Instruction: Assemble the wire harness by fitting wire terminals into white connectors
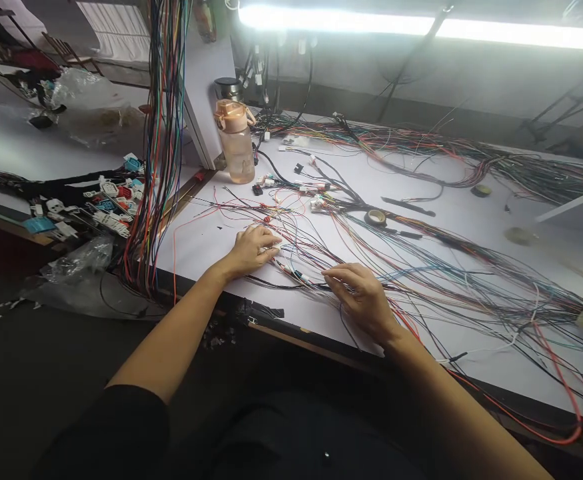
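My left hand point(255, 251) rests low over the table, its thumb and fingers closed around a small white connector point(277, 246) that they mostly cover. Thin coloured wires point(311, 250) fan out from there to the right. To the right, my right hand point(364, 293) has thumb and forefinger pinched together above the wires; whatever is between the tips is too small to make out. Between the hands lie small white and dark connectors point(296, 273) on wires. Beyond the left hand are loose red wires with a red connector point(266, 219).
Farther back, a roll of tape point(375, 217) lies beside a wire harness point(441, 237) with connectors. A water bottle point(238, 143) stands at the back left. Hanging wires point(164, 133) block the left side. A large wire bundle point(521, 170) runs along the back.
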`<state>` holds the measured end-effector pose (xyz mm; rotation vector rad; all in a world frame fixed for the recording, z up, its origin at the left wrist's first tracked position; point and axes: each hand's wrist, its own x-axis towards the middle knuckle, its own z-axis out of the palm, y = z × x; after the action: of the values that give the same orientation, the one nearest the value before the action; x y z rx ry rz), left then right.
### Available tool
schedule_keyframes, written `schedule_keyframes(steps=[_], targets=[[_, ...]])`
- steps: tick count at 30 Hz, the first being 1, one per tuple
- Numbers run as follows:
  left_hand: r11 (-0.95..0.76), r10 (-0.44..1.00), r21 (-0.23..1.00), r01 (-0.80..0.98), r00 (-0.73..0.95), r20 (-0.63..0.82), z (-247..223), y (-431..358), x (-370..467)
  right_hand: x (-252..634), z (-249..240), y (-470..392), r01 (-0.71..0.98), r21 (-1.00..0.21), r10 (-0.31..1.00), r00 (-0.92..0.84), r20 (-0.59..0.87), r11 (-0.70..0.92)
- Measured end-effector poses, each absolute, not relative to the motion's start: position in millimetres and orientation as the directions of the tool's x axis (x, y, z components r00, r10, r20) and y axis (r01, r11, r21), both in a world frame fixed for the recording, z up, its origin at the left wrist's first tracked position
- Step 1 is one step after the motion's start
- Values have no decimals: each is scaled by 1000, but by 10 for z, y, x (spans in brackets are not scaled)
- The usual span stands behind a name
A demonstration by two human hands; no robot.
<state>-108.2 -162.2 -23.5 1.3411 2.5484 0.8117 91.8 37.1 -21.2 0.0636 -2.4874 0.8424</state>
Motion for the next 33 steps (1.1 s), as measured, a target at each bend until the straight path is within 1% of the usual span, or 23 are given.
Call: schedule_keyframes(steps=[2, 4, 6, 9, 12, 14, 17, 20, 22, 24, 27, 30, 33], targets=[[446, 806, 538, 715, -582, 105, -230, -1615, -1098, 936, -232, 367, -205, -543, 113, -862, 494, 814], [402, 810, 568, 719, -568, 147, -224, -1609, -1125, 952, -243, 373, -207, -535, 114, -856, 505, 819], [286, 811, 625, 726, -531, 246, -209, -1608, -1141, 960, -242, 383, -211, -528, 114, -849, 517, 823], [66, 774, 717, 694, -490, 402, -162, -1630, -1100, 963, -214, 388, -225, -515, 110, -834, 541, 828], [-47, 710, 773, 632, -524, 471, -107, -1693, -967, 965, -169, 371, -243, -512, 123, -805, 580, 824], [-77, 672, 809, 583, -569, 474, -88, -1749, -845, 971, -143, 352, -254, -514, 138, -783, 606, 819], [-101, 624, 883, 458, -662, 415, -101, -1833, -643, 983, -133, 321, -267, -495, 109, -787, 607, 827], [-145, 577, 951, 273, -758, 305, -140, -1891, -439, 1003, -147, 297, -276, -452, 53, -806, 589, 848], [-199, 534, 971, 134, -816, 223, -166, -1906, -314, 1020, -151, 289, -279, -446, 35, -816, 577, 851], [-273, 498, 962, -11, -857, 132, -191, -1899, -211, 1035, -143, 288, -284, -458, 28, -826, 563, 842], [-366, 499, 910, -194, -867, 15, -227, -1863, -119, 1050, -114, 291, -308, -465, 10, -825, 565, 830], [-412, 494, 868, -276, -869, -42, -255, -1819, -97, 1052, -90, 282, -314, -450, 6, -815, 579, 836], [-419, 487, 857, -300, -871, -67, -268, -1800, -111, 1043, -90, 256, -304, -408, -13, -815, 580, 861]])
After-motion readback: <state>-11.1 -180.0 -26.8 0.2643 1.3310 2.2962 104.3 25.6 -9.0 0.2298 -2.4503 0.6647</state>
